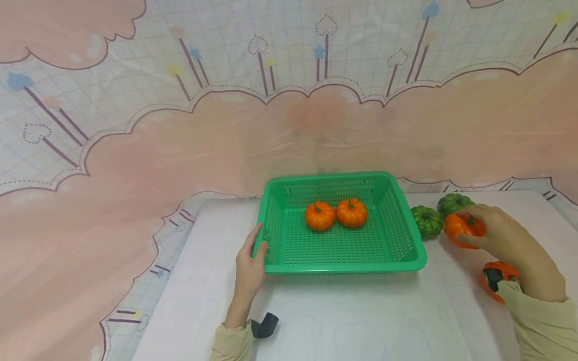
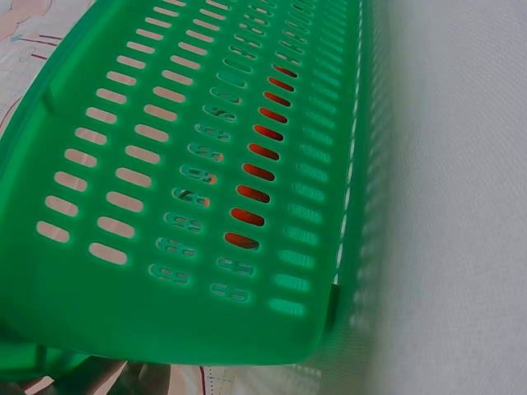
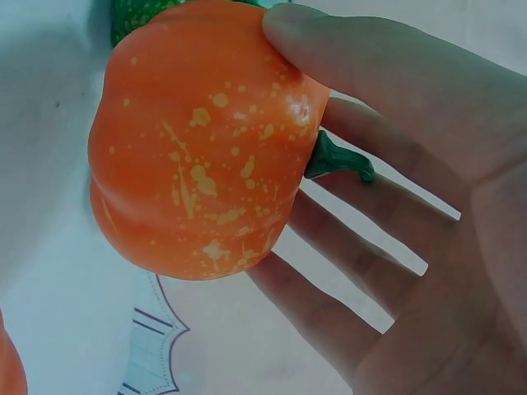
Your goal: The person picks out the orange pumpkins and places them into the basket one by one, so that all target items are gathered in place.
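Orange pumpkin [image 3: 198,148] is the thing closest to the right wrist camera, so it hogs most of that view. It's pinched in the right hand [image 1: 498,230]: thumb on one side, the other fingers against the opposite side with clear gaps between them, and its green stem pokes toward the palm. Can't tell if it's touching the white table [image 1: 338,321] or not. Just left of those fingertips there's a green pumpkin [image 1: 426,222], and a second green pumpkin [image 1: 454,204] sits just beyond them. Back from the fingers, by the beige sleeve [image 1: 542,321], is a spare orange pumpkin [image 1: 507,271], partly covered by the wrist gear. Meanwhile the left hand [image 1: 250,268] grips the left rim of the green basket [image 1: 345,268] near its front corner, thumb over the rim, other fingers along the outside. No idea how spread those are, most of them are hidden. Inside, off to the right of the left fingers, a third orange pumpkin [image 1: 319,216] and a fourth orange pumpkin [image 1: 351,213] sit side by side.
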### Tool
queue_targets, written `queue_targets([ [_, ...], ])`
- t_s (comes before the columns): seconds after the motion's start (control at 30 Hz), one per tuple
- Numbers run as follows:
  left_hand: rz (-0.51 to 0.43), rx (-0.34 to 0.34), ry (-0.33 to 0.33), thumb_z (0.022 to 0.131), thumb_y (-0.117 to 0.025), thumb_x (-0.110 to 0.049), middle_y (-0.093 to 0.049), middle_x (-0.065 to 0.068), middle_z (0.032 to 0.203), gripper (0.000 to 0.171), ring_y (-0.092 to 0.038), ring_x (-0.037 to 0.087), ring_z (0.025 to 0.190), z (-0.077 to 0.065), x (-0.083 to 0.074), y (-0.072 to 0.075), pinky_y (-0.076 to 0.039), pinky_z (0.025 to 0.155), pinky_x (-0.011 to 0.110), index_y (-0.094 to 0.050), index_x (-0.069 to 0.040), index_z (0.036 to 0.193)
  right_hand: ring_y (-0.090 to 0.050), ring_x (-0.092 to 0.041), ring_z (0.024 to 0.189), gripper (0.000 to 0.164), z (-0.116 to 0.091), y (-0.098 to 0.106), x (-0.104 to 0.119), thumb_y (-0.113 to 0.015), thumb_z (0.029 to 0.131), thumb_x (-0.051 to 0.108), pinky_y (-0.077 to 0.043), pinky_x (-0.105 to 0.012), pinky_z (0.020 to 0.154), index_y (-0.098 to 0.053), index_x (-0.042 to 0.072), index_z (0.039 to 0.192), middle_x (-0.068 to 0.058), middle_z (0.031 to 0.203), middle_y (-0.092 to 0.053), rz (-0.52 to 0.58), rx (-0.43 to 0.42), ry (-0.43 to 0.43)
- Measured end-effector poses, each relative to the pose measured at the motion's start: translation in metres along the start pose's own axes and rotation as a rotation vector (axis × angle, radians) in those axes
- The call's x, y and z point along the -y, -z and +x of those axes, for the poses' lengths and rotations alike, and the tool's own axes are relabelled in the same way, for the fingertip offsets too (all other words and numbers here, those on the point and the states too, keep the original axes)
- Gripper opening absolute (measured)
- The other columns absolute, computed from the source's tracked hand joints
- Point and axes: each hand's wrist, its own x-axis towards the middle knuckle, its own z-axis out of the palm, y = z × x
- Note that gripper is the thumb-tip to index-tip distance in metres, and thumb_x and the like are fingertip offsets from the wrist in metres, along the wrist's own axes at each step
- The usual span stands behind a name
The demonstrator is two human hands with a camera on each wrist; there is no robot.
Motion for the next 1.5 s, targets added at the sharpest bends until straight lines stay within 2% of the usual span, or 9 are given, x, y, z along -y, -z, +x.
queue_targets([
  [0.13, 0.005, -0.005, 0.004, 0.104, -0.048, -0.01, -0.039, 0.015, 0.156, 0.046, -0.037, 0.032, 0.144, 0.001, 0.0, 0.0, -0.035, 0.116, 0.048, -0.045, -0.012, 0.149, -0.055, -0.041, 0.099, 0.047, 0.001, -0.001, 0.002, -0.084, 0.077, 0.016, -0.047, -0.06, 0.079, -0.065, -0.003, 0.116, -0.024, 0.109, -0.064, 0.003, -0.019, 0.011],
  [0.43, -0.002, 0.0, 0.002, 0.103, -0.048, -0.01, -0.039, 0.015, 0.156, 0.046, -0.038, 0.032, 0.144, 0.0, 0.0, 0.0, -0.036, 0.116, 0.048, -0.044, -0.012, 0.149, -0.055, -0.041, 0.099, 0.049, 0.003, 0.001, 0.007, -0.083, 0.078, 0.015, -0.048, -0.061, 0.08, -0.063, -0.005, 0.118, -0.025, 0.11, -0.063, 0.002, -0.007, 0.03],
  [0.57, -0.003, 0.0, 0.004, 0.103, -0.048, -0.01, -0.039, 0.015, 0.156, 0.046, -0.038, 0.032, 0.144, 0.0, 0.001, 0.0, -0.036, 0.116, 0.047, -0.045, -0.013, 0.149, -0.059, -0.037, 0.097, 0.046, 0.004, 0.003, 0.012, -0.085, 0.076, 0.013, -0.05, -0.057, 0.079, -0.065, -0.003, 0.115, -0.02, 0.106, -0.066, -0.003, -0.048, 0.064],
  [0.63, -0.004, -0.001, 0.005, 0.103, -0.048, -0.01, -0.039, 0.015, 0.156, 0.046, -0.037, 0.032, 0.144, 0.001, 0.001, 0.0, -0.036, 0.116, 0.047, -0.045, -0.013, 0.149, -0.06, -0.034, 0.095, 0.045, 0.005, 0.003, 0.014, -0.085, 0.075, 0.011, -0.05, -0.052, 0.079, -0.066, -0.001, 0.114, -0.017, 0.105, -0.068, -0.009, -0.071, 0.088],
  [0.77, -0.003, -0.001, 0.006, 0.104, -0.048, -0.01, -0.039, 0.014, 0.156, 0.046, -0.037, 0.031, 0.144, 0.0, 0.001, 0.0, -0.036, 0.116, 0.046, -0.045, -0.013, 0.149, -0.059, -0.025, 0.091, 0.043, 0.007, 0.003, 0.018, -0.086, 0.073, 0.012, -0.048, -0.032, 0.076, -0.069, 0.004, 0.112, -0.009, 0.104, -0.07, -0.027, -0.127, 0.146],
  [0.87, -0.002, -0.003, 0.005, 0.104, -0.048, -0.01, -0.039, 0.014, 0.156, 0.046, -0.037, 0.031, 0.144, 0.0, 0.001, 0.0, -0.035, 0.116, 0.046, -0.044, -0.013, 0.149, -0.056, -0.029, 0.099, 0.045, 0.009, 0.005, 0.023, -0.086, 0.075, 0.013, -0.048, -0.037, 0.083, -0.068, 0.006, 0.116, -0.012, 0.113, -0.067, -0.011, -0.121, 0.142],
  [1.0, -0.002, -0.001, 0.005, 0.103, -0.048, -0.009, -0.038, 0.015, 0.156, 0.046, -0.036, 0.032, 0.145, 0.0, 0.0, 0.0, -0.034, 0.117, 0.047, -0.044, -0.012, 0.149, -0.051, -0.038, 0.111, 0.047, 0.011, 0.008, 0.032, -0.084, 0.077, 0.015, -0.044, -0.058, 0.089, -0.066, 0.005, 0.12, -0.019, 0.123, -0.061, 0.02, -0.089, 0.105],
  [1.27, 0.012, -0.007, -0.001, 0.103, -0.048, -0.01, -0.04, 0.015, 0.156, 0.046, -0.036, 0.031, 0.145, 0.0, 0.0, 0.0, -0.033, 0.117, 0.048, -0.045, -0.012, 0.149, -0.05, -0.038, 0.112, 0.049, 0.015, 0.013, 0.045, -0.084, 0.078, 0.013, -0.045, -0.058, 0.089, -0.065, 0.003, 0.122, -0.02, 0.122, -0.061, 0.015, -0.101, 0.13],
  [1.5, 0.019, -0.012, -0.01, 0.103, -0.049, -0.01, -0.041, 0.015, 0.155, 0.046, -0.037, 0.031, 0.144, 0.0, 0.001, 0.0, -0.033, 0.117, 0.048, -0.045, -0.012, 0.149, -0.051, -0.036, 0.111, 0.047, 0.018, 0.016, 0.056, -0.083, 0.079, 0.016, -0.046, -0.058, 0.088, -0.066, 0.006, 0.122, -0.017, 0.123, -0.061, 0.022, -0.099, 0.116],
])
